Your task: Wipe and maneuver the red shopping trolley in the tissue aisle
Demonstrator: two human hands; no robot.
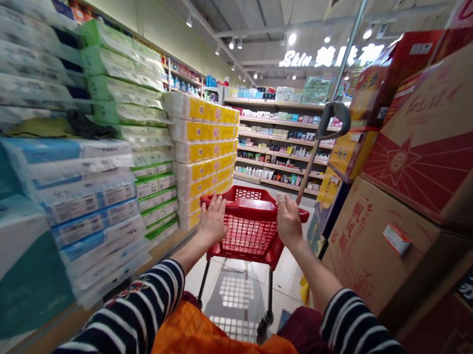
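Note:
A red plastic shopping cart [249, 236] stands right in front of me, with bare mesh showing inside its basket. Over the left end of its handle [252, 205], the fingers of my left hand [213, 219] are curled, back of the hand upward. My right hand [289, 222] closes round the right end of the same bar. A tall metal pole [309, 174] with a grey loop-shaped grip [335, 121] rises just beyond my right hand; its lower end is hidden behind the hand.
Stacked tissue packs line the left side, green ones [120, 76] and yellow ones [205, 147] among them. Cardboard cartons [432, 143] are piled high close on the right. Shelves of small bottles and boxes [282, 148] cross the far end. The tiled floor [228, 296] runs between.

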